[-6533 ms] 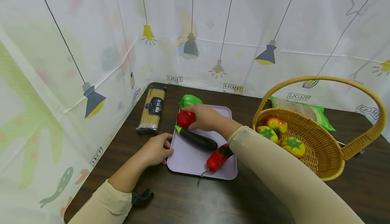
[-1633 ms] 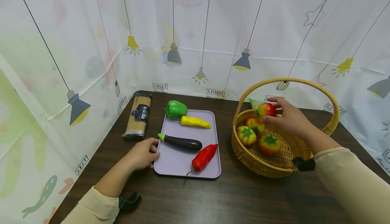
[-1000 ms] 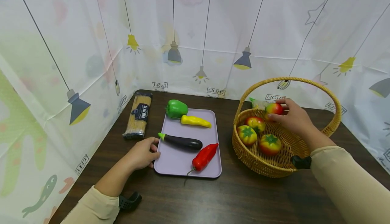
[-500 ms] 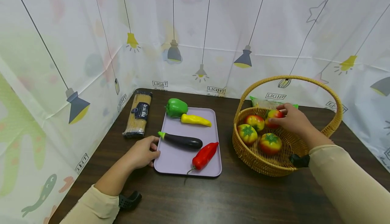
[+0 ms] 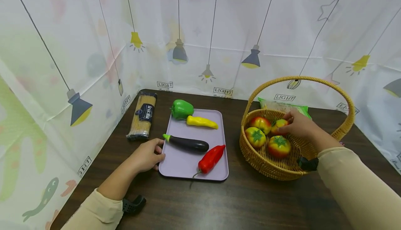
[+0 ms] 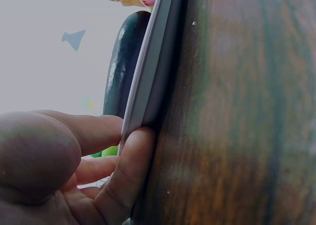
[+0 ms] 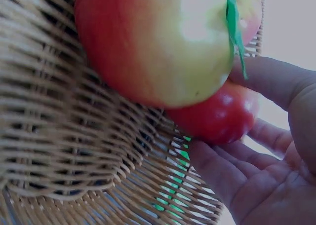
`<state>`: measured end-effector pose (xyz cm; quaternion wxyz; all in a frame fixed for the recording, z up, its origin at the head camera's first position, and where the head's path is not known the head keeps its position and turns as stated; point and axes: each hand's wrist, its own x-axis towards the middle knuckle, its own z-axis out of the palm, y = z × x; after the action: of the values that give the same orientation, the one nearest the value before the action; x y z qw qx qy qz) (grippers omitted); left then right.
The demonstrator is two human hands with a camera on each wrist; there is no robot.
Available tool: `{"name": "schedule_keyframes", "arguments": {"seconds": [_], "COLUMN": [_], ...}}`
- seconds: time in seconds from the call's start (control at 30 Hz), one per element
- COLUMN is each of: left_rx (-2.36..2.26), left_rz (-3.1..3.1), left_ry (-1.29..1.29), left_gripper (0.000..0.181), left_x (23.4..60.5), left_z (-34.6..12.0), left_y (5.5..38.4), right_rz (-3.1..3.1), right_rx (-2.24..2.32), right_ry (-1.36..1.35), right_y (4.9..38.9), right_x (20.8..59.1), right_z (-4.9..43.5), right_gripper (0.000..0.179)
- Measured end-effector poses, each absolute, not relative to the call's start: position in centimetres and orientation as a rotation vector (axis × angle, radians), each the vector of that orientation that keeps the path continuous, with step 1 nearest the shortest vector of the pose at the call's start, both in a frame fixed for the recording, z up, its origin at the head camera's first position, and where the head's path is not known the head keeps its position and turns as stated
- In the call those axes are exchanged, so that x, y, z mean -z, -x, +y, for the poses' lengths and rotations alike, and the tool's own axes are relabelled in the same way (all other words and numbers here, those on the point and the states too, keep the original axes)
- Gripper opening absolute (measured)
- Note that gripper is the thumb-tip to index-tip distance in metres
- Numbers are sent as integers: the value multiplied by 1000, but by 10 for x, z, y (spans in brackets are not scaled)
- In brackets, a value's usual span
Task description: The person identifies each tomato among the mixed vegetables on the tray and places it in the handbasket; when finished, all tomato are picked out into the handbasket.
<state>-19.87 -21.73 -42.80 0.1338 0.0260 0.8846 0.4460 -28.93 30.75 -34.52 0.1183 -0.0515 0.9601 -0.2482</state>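
Observation:
In the head view my left hand [image 5: 147,156] pinches the left rim of a lilac tray [image 5: 188,164]; the left wrist view shows thumb and fingers on either side of that rim. An eggplant [image 5: 188,144], a red pepper [image 5: 211,159] and a yellow pepper [image 5: 202,122] lie on the tray, with a green bell pepper [image 5: 182,109] at its far left corner. My right hand [image 5: 300,125] is inside the wicker basket [image 5: 266,167], thumb and fingers around a red-and-yellow apple [image 7: 217,114]. Beside it sit another apple [image 5: 260,125] and two tomatoes [image 5: 278,147] with green leafy tops.
The basket's tall handle [image 5: 300,78] arches above my right hand. A pasta packet [image 5: 143,115] lies left of the tray. Behind the basket is a green-and-clear bag [image 5: 282,106]. Patterned cloth walls [image 5: 200,49] border the dark wooden table [image 5: 188,205].
My right hand has gone from over the tray to the basket with the apple, then lowered it among the other fruit. My left hand stays at the tray's rim.

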Motion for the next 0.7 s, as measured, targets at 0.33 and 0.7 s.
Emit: {"name": "schedule_keyframes", "arguments": {"seconds": [0.33, 0.7], "left_rx": [-1299, -1292], "left_rz": [2571, 2573], "left_ry": [-84, -78], "left_gripper": [54, 53], "left_x": [427, 429], "left_z": [-218, -216], "left_y": [198, 198], "right_rz": [2770, 2733], "right_rx": [429, 351], "right_ry": [140, 175], "right_y": [289, 284], "right_x": [329, 332], "right_z": [308, 314], "right_gripper": [46, 35]}}
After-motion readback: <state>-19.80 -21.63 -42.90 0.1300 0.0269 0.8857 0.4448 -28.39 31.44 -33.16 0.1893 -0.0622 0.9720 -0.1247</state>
